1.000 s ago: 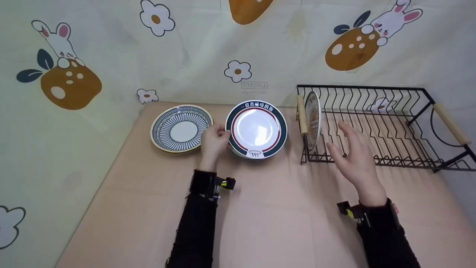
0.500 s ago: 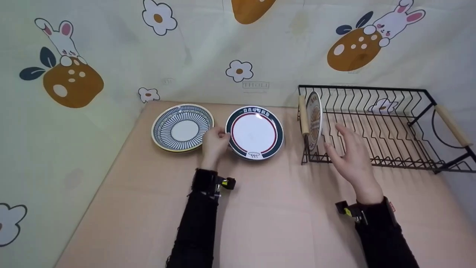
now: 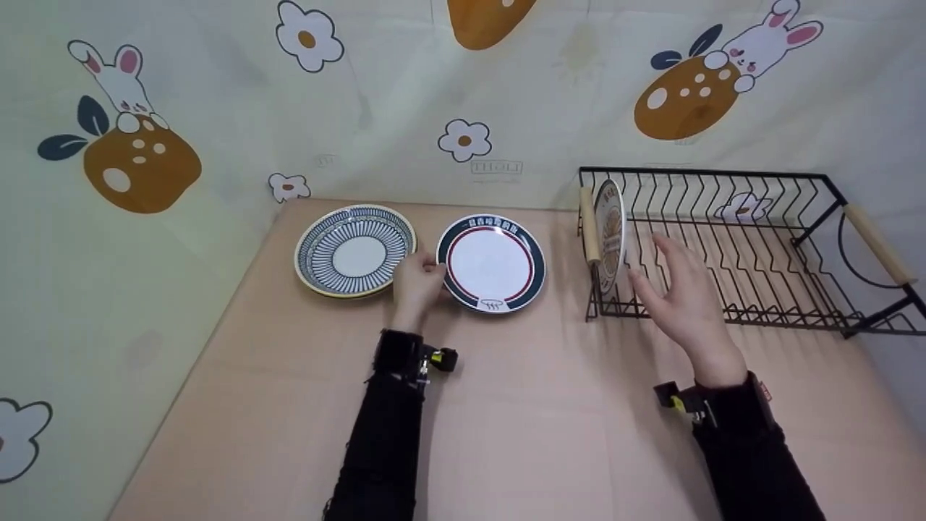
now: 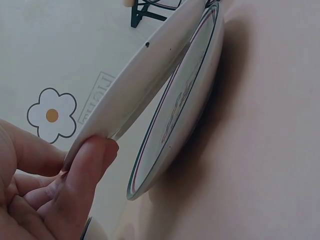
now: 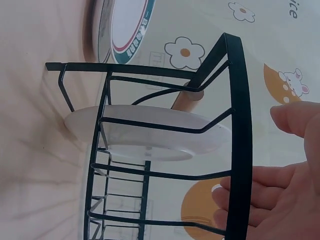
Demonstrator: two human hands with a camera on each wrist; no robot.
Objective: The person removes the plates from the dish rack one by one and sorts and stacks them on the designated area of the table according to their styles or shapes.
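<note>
My left hand point(image 3: 419, 284) pinches the left edge of a white plate with a dark green rim and red ring point(image 3: 493, 266). In the left wrist view this plate point(image 4: 135, 80) is tilted, its near edge raised off a second, similar plate point(image 4: 172, 125) beneath it. Both lean together at the far end. On the left, a blue-striped plate with a yellow edge point(image 3: 358, 255) lies beside that hand. My right hand point(image 3: 687, 304), thumb and fingers spread, holds nothing at the front of the black wire dish rack point(image 3: 723, 171). An orange-patterned plate point(image 3: 611, 239) stands upright in the rack's left end.
The rack has wooden handles point(image 3: 879, 242) at both ends and many wire slots. Behind everything hangs a cloth printed with rabbits and flowers point(image 3: 463, 139). A pinkish-beige cover point(image 3: 521, 420) lies over the table.
The green-rimmed plate has come down and slightly left, looking smaller in the head view, still pinched by my left hand. My right hand has shifted a little left.
</note>
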